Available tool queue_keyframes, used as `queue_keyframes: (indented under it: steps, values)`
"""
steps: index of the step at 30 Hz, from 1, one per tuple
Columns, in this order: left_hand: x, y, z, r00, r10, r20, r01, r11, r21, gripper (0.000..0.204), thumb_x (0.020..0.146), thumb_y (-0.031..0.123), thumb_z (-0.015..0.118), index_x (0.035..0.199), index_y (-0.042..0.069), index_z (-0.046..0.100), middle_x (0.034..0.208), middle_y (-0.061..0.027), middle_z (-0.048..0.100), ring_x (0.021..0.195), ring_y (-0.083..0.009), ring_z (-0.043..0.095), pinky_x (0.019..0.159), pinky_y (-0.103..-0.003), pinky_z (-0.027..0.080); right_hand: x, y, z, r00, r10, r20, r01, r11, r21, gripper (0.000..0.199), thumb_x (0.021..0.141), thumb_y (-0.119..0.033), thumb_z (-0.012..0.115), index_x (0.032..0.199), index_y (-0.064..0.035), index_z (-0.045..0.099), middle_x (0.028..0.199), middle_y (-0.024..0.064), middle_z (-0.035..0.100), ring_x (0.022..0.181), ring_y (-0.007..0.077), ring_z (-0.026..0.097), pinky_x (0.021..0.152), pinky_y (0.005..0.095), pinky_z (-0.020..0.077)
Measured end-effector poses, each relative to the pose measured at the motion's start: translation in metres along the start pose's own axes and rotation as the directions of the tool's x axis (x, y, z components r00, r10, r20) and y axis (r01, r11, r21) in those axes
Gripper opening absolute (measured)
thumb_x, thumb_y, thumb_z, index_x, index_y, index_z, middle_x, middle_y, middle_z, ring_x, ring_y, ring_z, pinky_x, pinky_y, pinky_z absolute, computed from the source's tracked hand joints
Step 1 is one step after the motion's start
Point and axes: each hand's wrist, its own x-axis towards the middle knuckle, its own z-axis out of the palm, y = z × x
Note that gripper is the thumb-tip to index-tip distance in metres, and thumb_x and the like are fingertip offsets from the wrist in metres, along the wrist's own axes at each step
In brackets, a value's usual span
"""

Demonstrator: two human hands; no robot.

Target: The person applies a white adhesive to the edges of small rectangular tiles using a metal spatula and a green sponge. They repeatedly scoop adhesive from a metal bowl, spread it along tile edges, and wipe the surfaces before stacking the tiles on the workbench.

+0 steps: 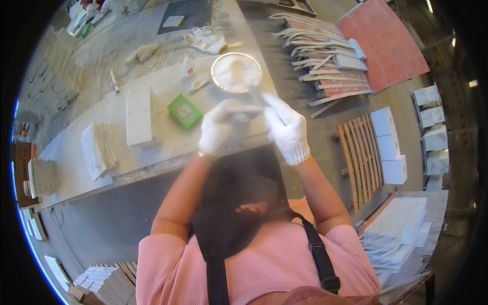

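Note:
My left hand [217, 127], in a white knit glove, is closed on a thin pale tile [245, 109] held nearly edge-on above the table's front edge. My right hand [288, 127], gloved alike, grips a narrow grey flat tool [256, 94] at the tile's far right edge; its exact kind is blurred. Just beyond both hands sits a round bowl [237, 72] with a light rim and white contents. A green box-shaped block [185, 111] lies left of my left hand, near a small pale tool [200, 83].
White marble tiles [139, 117] and leaning tile stacks [97, 151] stand along the table's left. Farther back lie a spare glove [207, 39] and a dark mat [185, 16]. On the right are strips on a red board [328, 61] and a wooden pallet [360, 157] beside white boxes.

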Motion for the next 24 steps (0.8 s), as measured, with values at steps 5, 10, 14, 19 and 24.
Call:
queue_keyframes:
  steps: [5,10,14,19,24]
  values:
    - [0.000,-0.004,-0.001,0.995,0.094,0.036,-0.094,0.995,0.009,0.030,0.088,-0.012,0.066,0.113,0.002,0.074,0.106,-0.0055,0.078,0.097,-0.0123,0.070,0.090,-0.027,0.056,0.002,-0.008,0.012,0.993,-0.117,0.028,0.117,0.993,-0.023,0.033,0.101,-0.010,0.067,0.133,-0.0063,0.073,0.080,0.0022,0.069,0.058,0.0055,0.056,0.054,0.0252,0.0486]
    - [-0.002,-0.008,-0.001,1.000,0.027,0.014,-0.027,1.000,0.014,0.029,0.090,-0.008,0.070,0.117,0.003,0.072,0.105,-0.0011,0.074,0.095,-0.0087,0.065,0.089,-0.026,0.054,-0.005,-0.016,-0.012,0.987,0.163,0.012,-0.163,0.980,0.115,0.034,0.101,-0.009,0.066,0.135,-0.0070,0.071,0.080,0.0020,0.069,0.059,0.0056,0.056,0.054,0.0238,0.0483]
    - [-0.004,-0.003,-0.001,1.000,0.014,0.013,-0.015,0.995,0.102,0.028,0.091,-0.006,0.071,0.117,0.003,0.072,0.105,-0.0016,0.075,0.095,-0.0089,0.066,0.089,-0.027,0.055,-0.011,-0.018,-0.022,0.987,0.160,0.027,-0.162,0.977,0.136,0.034,0.102,-0.007,0.065,0.136,-0.0068,0.071,0.079,0.0018,0.067,0.060,0.0053,0.056,0.054,0.0232,0.0486]
    - [-0.006,0.003,-0.001,0.998,0.060,0.026,-0.062,0.994,0.095,0.027,0.091,-0.006,0.071,0.116,0.004,0.073,0.103,-0.0025,0.075,0.095,-0.0093,0.067,0.089,-0.027,0.055,-0.013,-0.006,-0.011,0.997,0.061,0.040,-0.063,0.997,0.044,0.035,0.101,-0.006,0.065,0.136,-0.0072,0.071,0.077,0.0009,0.067,0.062,0.0048,0.057,0.053,0.0247,0.0491]
    - [-0.007,0.001,-0.001,0.999,0.045,0.021,-0.047,0.995,0.084,0.026,0.090,-0.006,0.071,0.115,0.003,0.072,0.103,-0.0018,0.076,0.095,-0.0105,0.068,0.090,-0.028,0.055,-0.011,0.005,0.018,0.982,-0.186,0.006,0.186,0.979,-0.085,0.036,0.101,-0.007,0.066,0.136,-0.0079,0.071,0.077,0.0016,0.067,0.062,0.0051,0.057,0.054,0.0261,0.0498]
